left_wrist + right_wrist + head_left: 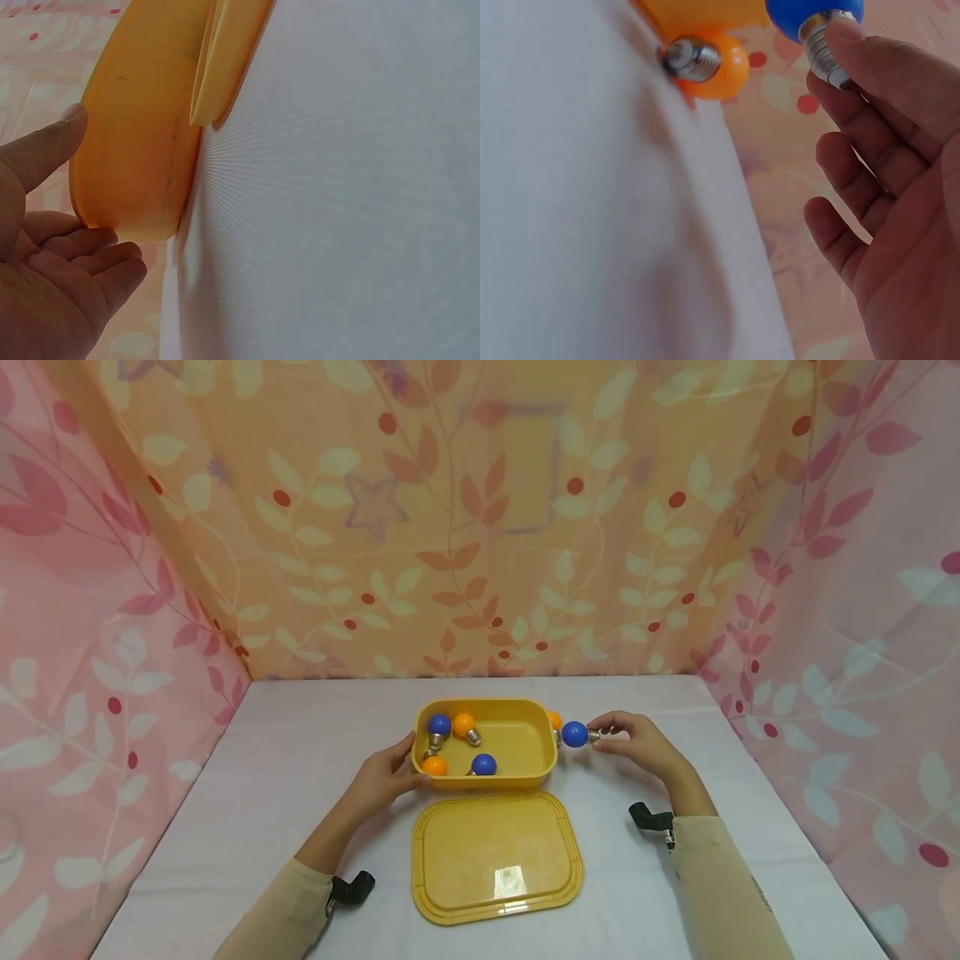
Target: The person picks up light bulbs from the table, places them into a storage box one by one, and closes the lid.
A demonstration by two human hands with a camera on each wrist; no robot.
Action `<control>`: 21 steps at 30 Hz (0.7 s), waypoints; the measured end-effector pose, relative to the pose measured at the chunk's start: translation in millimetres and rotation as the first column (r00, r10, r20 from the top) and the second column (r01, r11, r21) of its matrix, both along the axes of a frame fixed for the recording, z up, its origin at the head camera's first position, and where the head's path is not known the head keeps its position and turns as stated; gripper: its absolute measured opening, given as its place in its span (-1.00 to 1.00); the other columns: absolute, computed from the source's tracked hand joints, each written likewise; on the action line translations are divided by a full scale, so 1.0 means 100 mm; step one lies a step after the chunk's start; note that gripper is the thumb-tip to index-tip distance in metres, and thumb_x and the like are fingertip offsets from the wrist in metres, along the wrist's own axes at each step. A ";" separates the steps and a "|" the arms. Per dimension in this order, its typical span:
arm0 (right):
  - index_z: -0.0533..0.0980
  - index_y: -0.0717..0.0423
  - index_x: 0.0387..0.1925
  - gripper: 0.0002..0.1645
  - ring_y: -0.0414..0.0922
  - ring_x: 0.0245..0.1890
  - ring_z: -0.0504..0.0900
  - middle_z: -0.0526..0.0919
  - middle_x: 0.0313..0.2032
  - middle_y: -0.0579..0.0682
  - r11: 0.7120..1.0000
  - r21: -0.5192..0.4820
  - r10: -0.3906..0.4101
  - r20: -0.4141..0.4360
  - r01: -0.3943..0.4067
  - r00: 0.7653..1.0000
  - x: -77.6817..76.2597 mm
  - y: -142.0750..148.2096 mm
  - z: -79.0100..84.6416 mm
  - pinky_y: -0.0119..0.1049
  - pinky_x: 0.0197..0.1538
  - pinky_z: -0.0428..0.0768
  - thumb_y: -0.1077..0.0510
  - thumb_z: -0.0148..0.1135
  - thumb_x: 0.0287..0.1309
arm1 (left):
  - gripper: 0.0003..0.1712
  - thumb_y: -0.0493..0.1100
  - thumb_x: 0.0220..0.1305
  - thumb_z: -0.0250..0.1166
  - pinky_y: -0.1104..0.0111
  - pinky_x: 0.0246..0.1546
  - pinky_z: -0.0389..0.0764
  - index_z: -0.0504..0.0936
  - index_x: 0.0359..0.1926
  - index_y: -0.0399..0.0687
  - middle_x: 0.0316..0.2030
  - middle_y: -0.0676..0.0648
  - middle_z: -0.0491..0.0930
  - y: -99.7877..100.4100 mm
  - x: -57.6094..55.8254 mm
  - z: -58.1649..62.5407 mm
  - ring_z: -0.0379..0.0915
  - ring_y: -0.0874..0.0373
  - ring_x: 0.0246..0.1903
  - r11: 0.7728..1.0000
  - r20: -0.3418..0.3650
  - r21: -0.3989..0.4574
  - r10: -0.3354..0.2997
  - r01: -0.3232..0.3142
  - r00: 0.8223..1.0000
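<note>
My right hand [645, 745] pinches the metal screw base of a blue light bulb [575, 734] between thumb and fingers, its round end pointing left. In the right wrist view the bulb [817, 15] is held clear of the cloth. An orange bulb [724, 67] lies on the cloth beside the container's right end. My left hand [378, 783] holds the left end of the yellow plastic container [517, 745], thumb near the front corner and fingers along the outside. Inside are two blue bulbs, one at the back left [439, 725], and two orange bulbs, one near the middle [464, 725].
A yellow lid [495, 852] lies flat in front of the container. White cloth [247, 777] covers the table. Patterned fabric walls [450, 527] stand at the back and both sides. A black wrist camera [352, 888] is strapped to each forearm.
</note>
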State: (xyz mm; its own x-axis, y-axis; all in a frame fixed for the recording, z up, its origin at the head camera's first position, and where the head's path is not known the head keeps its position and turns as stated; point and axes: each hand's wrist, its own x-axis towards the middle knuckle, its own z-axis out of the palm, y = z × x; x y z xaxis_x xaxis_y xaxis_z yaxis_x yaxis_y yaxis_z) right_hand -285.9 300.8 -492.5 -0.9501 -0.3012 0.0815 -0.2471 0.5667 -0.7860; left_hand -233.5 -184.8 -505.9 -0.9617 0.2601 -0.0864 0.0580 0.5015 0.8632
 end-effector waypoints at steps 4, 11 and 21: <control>0.69 -0.11 0.00 -0.63 0.14 0.04 0.48 0.71 -0.06 -0.06 1.000 0.022 0.020 -0.056 -0.019 0.998 -0.05 -0.09 0.17 0.06 0.11 0.48 -0.01 0.54 0.14 | 0.12 0.14 0.19 0.52 0.00 0.48 0.25 0.10 0.61 0.05 0.56 -0.01 0.17 0.00 0.01 -0.01 0.14 -0.10 0.52 1.000 0.003 0.011 0.000 0.000 1.000; 0.70 -0.14 -0.04 -0.63 0.04 0.02 0.52 0.72 -0.08 -0.14 0.988 0.126 0.103 -0.107 -0.090 0.989 -0.19 -0.31 0.48 0.00 0.16 0.45 -0.05 0.56 0.11 | 0.15 0.19 0.17 0.52 -0.02 0.47 0.25 0.09 0.62 0.05 0.56 -0.03 0.18 0.00 0.00 -0.01 0.15 -0.11 0.52 1.000 -0.006 -0.007 -0.006 0.005 1.000; 0.72 -0.11 -0.11 -0.72 0.12 0.01 0.58 0.71 -0.14 -0.16 0.948 0.241 0.229 -0.067 -0.207 0.971 -0.44 -0.72 0.78 0.11 0.26 0.46 0.07 0.56 0.12 | 0.12 0.14 0.19 0.52 0.00 0.45 0.29 0.11 0.61 0.05 0.56 -0.05 0.18 0.01 -0.01 -0.01 0.17 -0.14 0.51 1.000 0.004 0.014 0.000 0.000 1.000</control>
